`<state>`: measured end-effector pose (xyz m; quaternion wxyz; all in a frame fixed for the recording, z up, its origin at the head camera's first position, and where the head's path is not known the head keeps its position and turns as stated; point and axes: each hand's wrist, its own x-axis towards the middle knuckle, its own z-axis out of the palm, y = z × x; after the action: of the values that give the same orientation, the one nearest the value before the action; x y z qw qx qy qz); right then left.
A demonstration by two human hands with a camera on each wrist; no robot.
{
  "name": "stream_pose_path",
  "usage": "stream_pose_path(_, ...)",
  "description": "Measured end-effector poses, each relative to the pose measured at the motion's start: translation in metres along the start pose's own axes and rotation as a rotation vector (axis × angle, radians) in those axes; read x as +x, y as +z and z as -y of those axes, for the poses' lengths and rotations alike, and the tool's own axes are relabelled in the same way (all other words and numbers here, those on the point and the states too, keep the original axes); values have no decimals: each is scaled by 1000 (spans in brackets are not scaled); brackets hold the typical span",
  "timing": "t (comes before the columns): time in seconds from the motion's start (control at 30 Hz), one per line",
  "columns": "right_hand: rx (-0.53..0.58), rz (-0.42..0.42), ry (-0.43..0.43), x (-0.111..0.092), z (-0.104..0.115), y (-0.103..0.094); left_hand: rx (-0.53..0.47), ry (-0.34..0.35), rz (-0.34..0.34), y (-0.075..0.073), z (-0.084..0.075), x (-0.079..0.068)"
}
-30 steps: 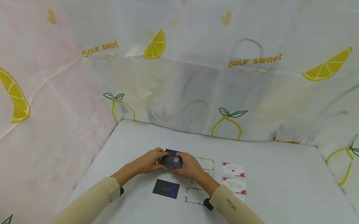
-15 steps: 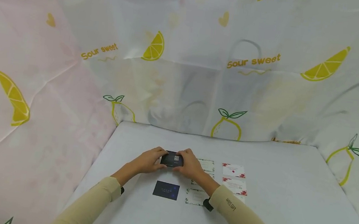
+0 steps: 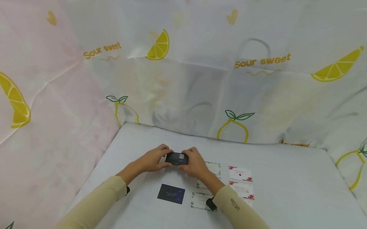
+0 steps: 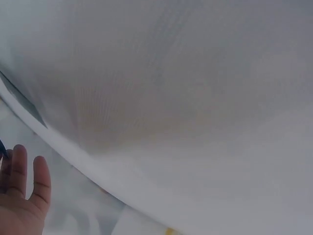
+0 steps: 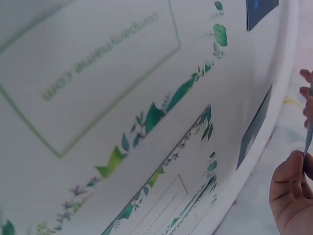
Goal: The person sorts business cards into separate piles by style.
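Both hands hold a dark card (image 3: 177,159) with a small QR code, tilted above the white table. My left hand (image 3: 152,159) grips its left end between thumb and fingers; my right hand (image 3: 196,165) pinches the right end. In the right wrist view the right hand (image 5: 291,196) has thumb and fingertips on the card, seen nearly edge-on. In the left wrist view the left hand (image 4: 24,196) is at the lower left, its fingertips by a dark edge. A dark blue card (image 3: 171,194) lies flat on the table nearer the body.
Green-leaf-bordered white cards (image 3: 198,200) lie in a column right of the dark blue card, partly under the right forearm. Farther right is a column of red-flowered cards (image 3: 240,174). Another dark card (image 5: 254,129) lies flat near the hands. A lemon-print cloth (image 3: 194,85) hangs behind the table.
Both hands have moved slightly away from the body with the dark card, which now looks more tilted. The dark card seen behind it earlier is now covered in the head view.
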<state>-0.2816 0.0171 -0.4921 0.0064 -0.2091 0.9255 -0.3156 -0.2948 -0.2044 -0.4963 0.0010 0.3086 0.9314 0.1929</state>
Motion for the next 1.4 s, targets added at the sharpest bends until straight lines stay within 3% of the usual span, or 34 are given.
stream_pose_path(0.4, -1, 39, 34, 7, -3, 1, 2, 1, -16, -6, 11, 3)
stream_pose_path(0.63, 45, 45, 67, 10, -7, -2, 106, 19, 43, -3, 17, 9)
stream_pose_path(0.87, 26, 56, 110, 15, -12, 1, 101, 29, 58, -6, 18, 15)
stream_pose_path(1.1, -10, 8, 137, 17, -14, 7, 117, 26, 73, -2, 22, 23)
stream_pose_path(1.4, -81, 56, 146, 20, -19, 4, 89, -57, 147, -2, 16, 28)
